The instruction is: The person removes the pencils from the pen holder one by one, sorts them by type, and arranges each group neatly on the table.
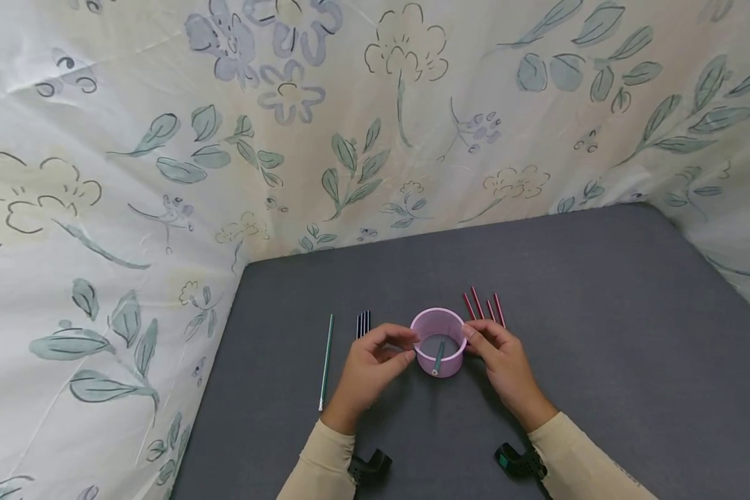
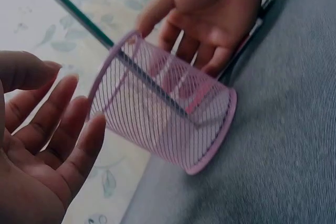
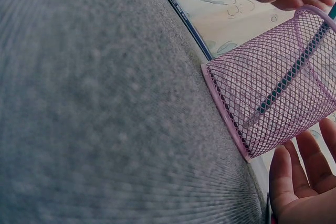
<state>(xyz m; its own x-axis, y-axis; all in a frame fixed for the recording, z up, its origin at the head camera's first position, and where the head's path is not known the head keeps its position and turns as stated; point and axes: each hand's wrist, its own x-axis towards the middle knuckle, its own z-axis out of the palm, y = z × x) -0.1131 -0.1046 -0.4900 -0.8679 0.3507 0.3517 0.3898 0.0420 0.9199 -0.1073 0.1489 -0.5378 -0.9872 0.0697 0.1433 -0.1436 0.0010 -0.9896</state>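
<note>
A pink mesh pencil cup (image 1: pixel 439 364) stands upright on the grey table. Inside leans one green pencil (image 2: pixel 79 11), its upper end jutting past the rim. My left hand (image 1: pixel 375 364) is at the cup's left side, fingers loosely bent and spread, with the fingertips right at the rim and nothing in its grasp. On the opposite side my right hand (image 1: pixel 506 364) rests its fingertips against the cup's outer wall and rim, its fingers relaxed and spread. Part of that hand shows through the mesh in the left wrist view.
Another green pencil (image 1: pixel 327 361) lies to the left of my left hand. Several dark blue pencils (image 1: pixel 364 321) are partly hidden behind that hand. Beyond my right hand lie several red pencils (image 1: pixel 498 309). A floral curtain (image 1: pixel 350 139) hangs along the table's back and left edges.
</note>
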